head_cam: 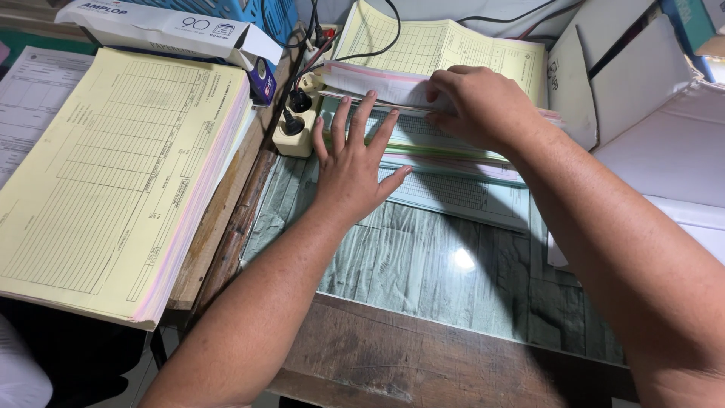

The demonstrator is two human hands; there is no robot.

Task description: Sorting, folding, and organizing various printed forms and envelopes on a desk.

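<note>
Left hand [355, 170] flat, fingers spread, pinning the form stack [445, 147] on the desk glass [423, 264]. Right hand [476, 106] pinching top sheets, prob mid-sort. Big yellow pile [113, 174] w/ pink edges sits left, untouched.

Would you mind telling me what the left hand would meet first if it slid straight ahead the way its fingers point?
The left hand lies flat on the pale green forms, fingers pointing away. Going straight on, it would probably first meet the edge of the white and pink paper stack just ahead, though depth is uncertain.

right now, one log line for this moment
left hand flat on green forms | right hand lifting white sheets | yellow form stack beside
</note>
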